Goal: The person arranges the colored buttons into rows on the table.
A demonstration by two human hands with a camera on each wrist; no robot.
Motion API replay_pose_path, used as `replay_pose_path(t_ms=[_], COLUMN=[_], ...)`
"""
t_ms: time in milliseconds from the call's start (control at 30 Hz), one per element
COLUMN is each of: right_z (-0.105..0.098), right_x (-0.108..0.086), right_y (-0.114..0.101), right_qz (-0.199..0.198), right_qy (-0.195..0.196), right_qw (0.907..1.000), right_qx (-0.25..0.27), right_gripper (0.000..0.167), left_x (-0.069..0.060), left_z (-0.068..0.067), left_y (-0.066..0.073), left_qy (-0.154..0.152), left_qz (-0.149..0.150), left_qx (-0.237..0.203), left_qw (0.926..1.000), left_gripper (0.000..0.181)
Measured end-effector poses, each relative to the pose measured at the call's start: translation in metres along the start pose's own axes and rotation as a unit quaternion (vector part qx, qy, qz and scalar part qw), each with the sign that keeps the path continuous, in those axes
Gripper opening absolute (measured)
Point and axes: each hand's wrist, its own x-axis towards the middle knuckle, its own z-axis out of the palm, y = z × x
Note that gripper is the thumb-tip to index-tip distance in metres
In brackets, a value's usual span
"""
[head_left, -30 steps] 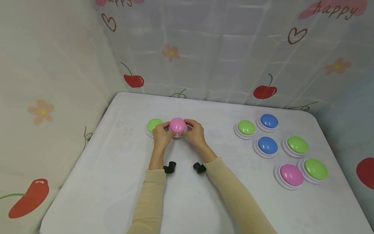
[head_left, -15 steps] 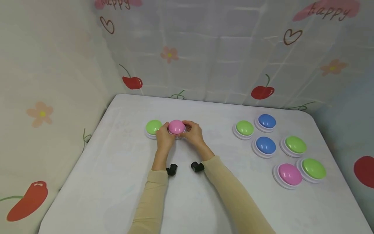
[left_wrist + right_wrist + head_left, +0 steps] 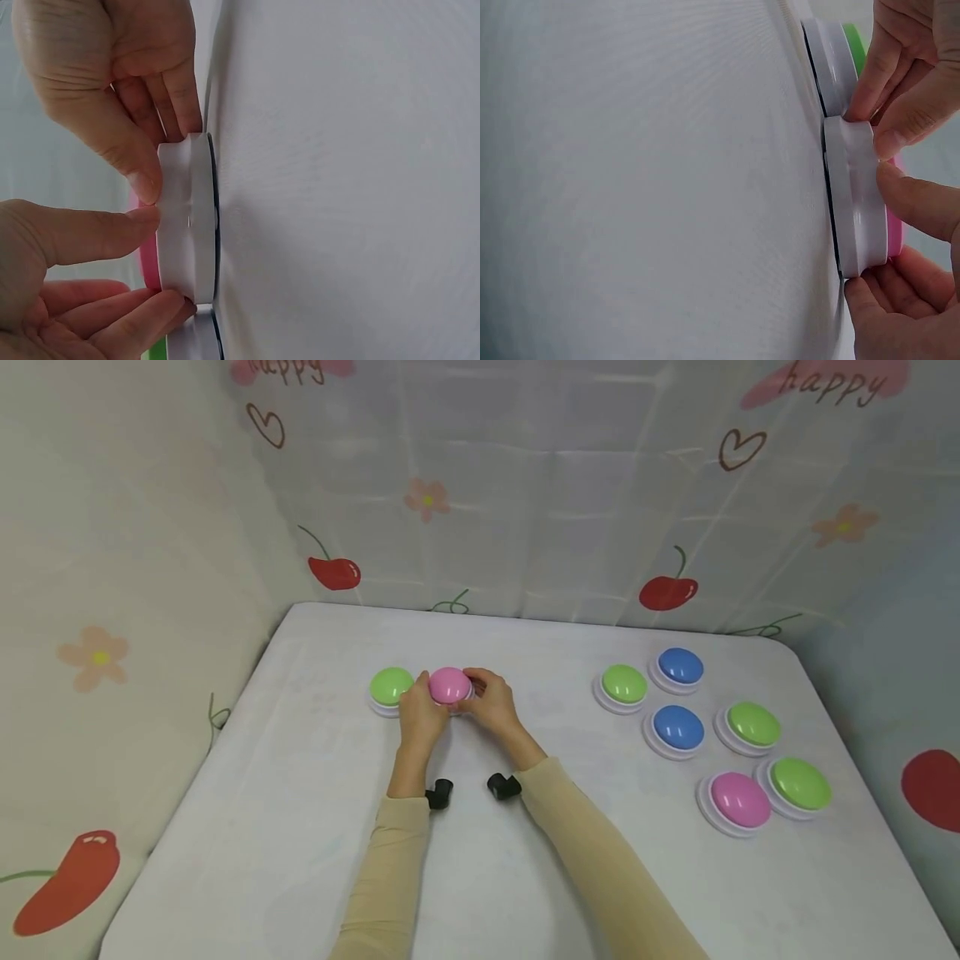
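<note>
A push button with a pink dome and white base (image 3: 450,685) stands on the white table, held between both hands. My left hand (image 3: 423,717) grips its left side, the thumb on the front of the rim, as the left wrist view shows. On the opposite side my right hand (image 3: 493,703) curls thumb and fingers about the base (image 3: 859,199). In the wrist views the two thumb tips nearly meet on the front rim. Just to the left sits a green push button (image 3: 391,686), its base (image 3: 193,337) close against the pink one; my left fingers lie partly between them.
To the right stand more push buttons: blue ones (image 3: 681,666) (image 3: 678,727), several green ones such as the far green button (image 3: 624,683), and another pink button (image 3: 741,799). The table's (image 3: 300,793) back edge meets a patterned curtain (image 3: 555,527).
My left hand has shifted slightly right and down, uncovering more of the green button. The right hand keeps its hold on the pink button. The head view has shifted slightly.
</note>
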Motion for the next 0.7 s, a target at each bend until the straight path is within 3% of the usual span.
replay_pose_path(t_ms=[133, 533, 700], right_z=[-0.001, -0.007, -0.028], right_x=[-0.001, -0.006, -0.022], right_y=[0.003, 0.002, -0.016], right_qz=[0.000, 0.007, 0.024], right_qy=[0.003, 0.006, -0.005], right_qw=[1.0000, 1.0000, 0.9997], right_qx=[0.001, -0.002, 0.000], right_gripper=[0.061, 0.062, 0.065], left_x=[0.000, 0.000, -0.003], left_z=[0.001, 0.002, -0.010], left_y=[0.000, -0.001, 0.014], left_qy=[-0.006, 0.008, 0.028], left_qz=[-0.009, 0.003, -0.008], left_qx=[-0.006, -0.019, -0.023], left_qw=[0.9999, 0.9998, 0.9993], left_gripper=[0.069, 0.062, 0.060])
